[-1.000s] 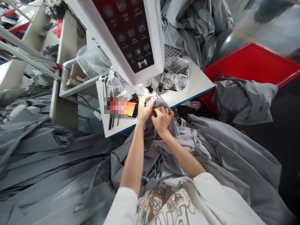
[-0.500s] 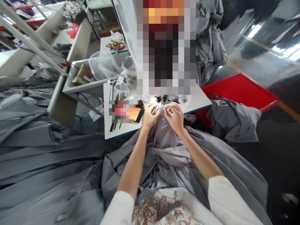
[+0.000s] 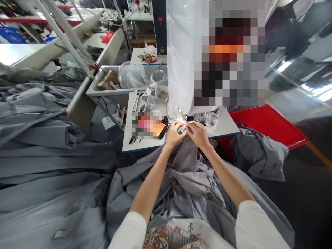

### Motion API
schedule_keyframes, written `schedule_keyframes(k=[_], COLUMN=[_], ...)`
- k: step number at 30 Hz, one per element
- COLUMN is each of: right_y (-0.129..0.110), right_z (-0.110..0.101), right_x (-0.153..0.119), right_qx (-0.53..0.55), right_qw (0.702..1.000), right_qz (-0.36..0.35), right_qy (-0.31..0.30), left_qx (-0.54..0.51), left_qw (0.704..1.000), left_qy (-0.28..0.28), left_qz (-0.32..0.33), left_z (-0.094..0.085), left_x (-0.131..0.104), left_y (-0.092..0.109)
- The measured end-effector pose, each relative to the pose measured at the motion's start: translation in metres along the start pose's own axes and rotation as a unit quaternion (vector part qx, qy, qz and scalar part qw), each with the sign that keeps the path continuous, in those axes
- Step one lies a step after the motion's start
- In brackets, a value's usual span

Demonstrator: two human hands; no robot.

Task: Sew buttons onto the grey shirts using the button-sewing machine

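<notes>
My left hand [image 3: 174, 135] is closed on a bunched bit of grey fabric [image 3: 182, 129] at the front of the white worktable [image 3: 223, 125]. Right beside it, my right hand [image 3: 199, 134] pinches the same bunch between thumb and fingers; anything smaller in that pinch is hidden. From both hands the grey cloth [image 3: 192, 178] hangs down in folds over my lap. Just beyond my fingers stands a white machine [image 3: 181, 65], its lower working part mostly hidden behind my hands. A phone [image 3: 163, 132] with a blurred-out screen lies left of my left hand.
Clear plastic bags [image 3: 153, 98] and a wrench [image 3: 136, 101] lie at the table's back left. A red bin [image 3: 280, 126] stands at the right, grey cloth [image 3: 259, 152] draped over its edge. Piled grey fabric [image 3: 52, 152] fills the left. Scissors [image 3: 148, 58] rest on a farther table.
The view has swung, so the table and machine appear farther right. My right hand has come in closer to my left, and both still hold the bunched fabric.
</notes>
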State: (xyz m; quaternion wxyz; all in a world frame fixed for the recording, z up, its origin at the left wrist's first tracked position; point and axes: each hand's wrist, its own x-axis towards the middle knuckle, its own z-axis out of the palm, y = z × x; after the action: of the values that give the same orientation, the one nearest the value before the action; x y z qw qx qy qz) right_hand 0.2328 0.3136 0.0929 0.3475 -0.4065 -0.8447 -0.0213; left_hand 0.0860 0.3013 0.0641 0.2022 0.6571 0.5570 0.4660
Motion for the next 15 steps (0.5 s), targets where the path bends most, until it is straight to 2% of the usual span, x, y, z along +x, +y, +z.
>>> schedule_keyframes(k=[4, 7, 12, 15], right_y=[0.004, 0.006, 0.006, 0.010], right_z=[-0.006, -0.007, -0.002, 0.004], right_x=[-0.004, -0.006, 0.000, 0.005], right_qx=[-0.035, -0.020, 0.116, 0.191], right_qw=[0.999, 0.999, 0.991, 0.977], right_qz=[-0.037, -0.047, 0.054, 0.089], right_qy=[-0.017, -0.016, 0.034, 0.025], left_qx=[0.003, -0.001, -0.002, 0.001], left_qw=[1.000, 1.000, 1.000, 1.000], left_qy=[-0.007, -0.012, -0.014, -0.014], left_qz=[-0.011, -0.020, -0.023, -0.027], left_z=[-0.001, -0.002, -0.003, -0.003], left_x=[0.000, 0.000, 0.000, 0.000], left_y=[0.001, 0.002, 0.004, 0.004])
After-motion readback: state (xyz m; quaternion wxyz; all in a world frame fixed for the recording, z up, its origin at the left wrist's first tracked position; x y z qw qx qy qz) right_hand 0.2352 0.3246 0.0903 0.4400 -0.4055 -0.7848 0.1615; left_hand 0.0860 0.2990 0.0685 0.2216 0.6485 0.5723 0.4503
